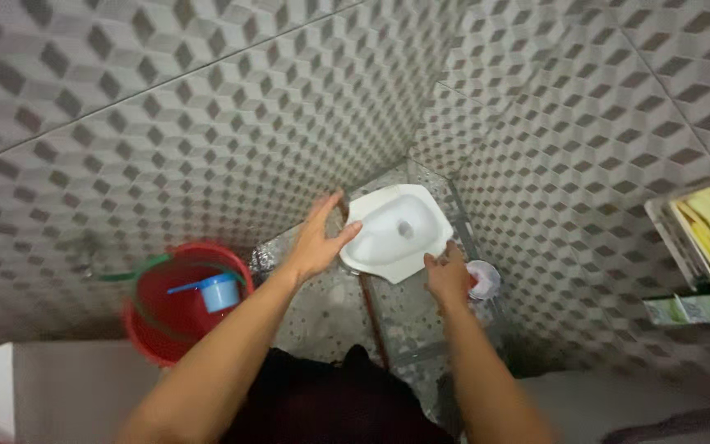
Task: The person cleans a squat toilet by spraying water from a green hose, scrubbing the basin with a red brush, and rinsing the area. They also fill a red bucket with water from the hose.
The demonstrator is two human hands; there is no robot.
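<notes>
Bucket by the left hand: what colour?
Red bucket, with a blue scoop inside; shows best in the head view.

Your right hand [449, 275] covered part of the small container [484, 279], hiding its contents. The shelf [700, 255] was cut off at the right edge, its items blurred.

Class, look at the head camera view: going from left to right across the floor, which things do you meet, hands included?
Red bucket → blue scoop inside it → left hand → white squat pan → right hand → small white container → shelf on the right wall.
</notes>
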